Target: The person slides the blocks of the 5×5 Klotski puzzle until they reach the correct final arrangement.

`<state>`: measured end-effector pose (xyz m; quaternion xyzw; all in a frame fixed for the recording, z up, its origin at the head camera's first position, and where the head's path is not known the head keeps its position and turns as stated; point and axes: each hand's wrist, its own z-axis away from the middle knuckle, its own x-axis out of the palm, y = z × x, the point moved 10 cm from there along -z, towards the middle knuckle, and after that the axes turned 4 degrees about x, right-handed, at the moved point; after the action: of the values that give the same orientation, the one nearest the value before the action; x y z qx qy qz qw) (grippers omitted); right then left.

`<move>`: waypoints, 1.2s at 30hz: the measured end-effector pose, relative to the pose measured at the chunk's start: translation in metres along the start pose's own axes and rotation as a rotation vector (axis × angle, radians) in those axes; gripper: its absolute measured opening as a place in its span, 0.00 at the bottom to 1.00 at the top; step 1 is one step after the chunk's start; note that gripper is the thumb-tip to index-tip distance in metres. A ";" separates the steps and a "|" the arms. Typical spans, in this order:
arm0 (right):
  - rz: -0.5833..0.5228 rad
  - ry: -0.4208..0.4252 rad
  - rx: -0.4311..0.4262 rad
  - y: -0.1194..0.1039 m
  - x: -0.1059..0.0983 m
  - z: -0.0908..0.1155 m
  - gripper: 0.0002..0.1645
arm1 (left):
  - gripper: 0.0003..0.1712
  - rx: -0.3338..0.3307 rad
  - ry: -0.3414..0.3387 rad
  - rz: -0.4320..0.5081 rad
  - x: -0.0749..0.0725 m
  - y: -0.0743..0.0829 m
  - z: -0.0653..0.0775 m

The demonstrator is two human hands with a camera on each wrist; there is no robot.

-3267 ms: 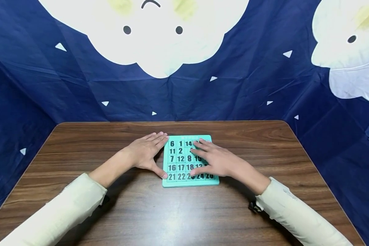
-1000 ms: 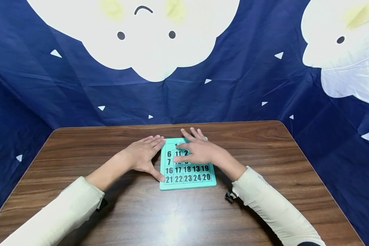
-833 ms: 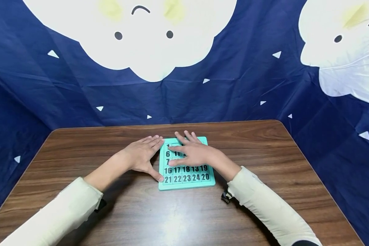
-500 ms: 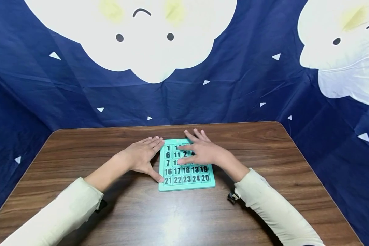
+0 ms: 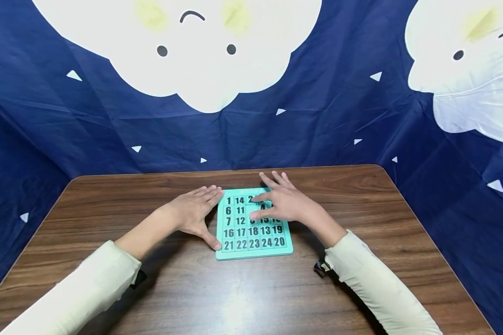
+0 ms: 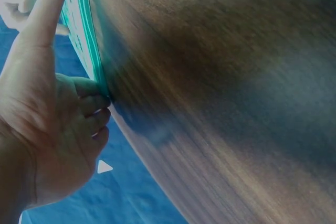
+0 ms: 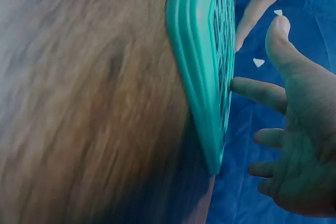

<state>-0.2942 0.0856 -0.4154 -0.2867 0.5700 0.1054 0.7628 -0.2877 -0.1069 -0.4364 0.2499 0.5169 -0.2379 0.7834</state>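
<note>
A turquoise sliding number puzzle (image 5: 255, 254) lies flat on the wooden table. Along its left side my left hand (image 5: 194, 213) rests with fingers extended, thumb at the lower left corner and fingertips by the upper left one. My right hand (image 5: 294, 204) is over the upper right part, fingers spread. Its index fingertip touches the puzzle face by the tile numbered 2 (image 5: 250, 199) in the top row; the thumb is just below. Under the 2 is a gap without a tile. The right hand hides several tiles. In the right wrist view the index finger (image 7: 260, 93) meets the puzzle's face.
The brown table (image 5: 184, 298) extends around the puzzle, its far edge against a dark blue cloth (image 5: 251, 135) with white clouds and small triangles. Pale sleeves (image 5: 83, 288) cover both forearms, and a black wrist device (image 5: 320, 267) sits at the right cuff.
Top-row tiles 1 and 14 have slid left, then the 2 went up from the second row, leaving a gap below. My right hand moved left, then back right; the left stayed at the edge.
</note>
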 end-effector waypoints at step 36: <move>-0.042 -0.125 -0.050 -0.029 0.018 0.000 0.44 | 0.96 -0.043 0.087 0.130 0.023 0.014 0.017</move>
<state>-0.2744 0.0584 -0.4227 -0.3105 0.5122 0.1212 0.7916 -0.2589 -0.1093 -0.4502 0.2760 0.5383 -0.1645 0.7791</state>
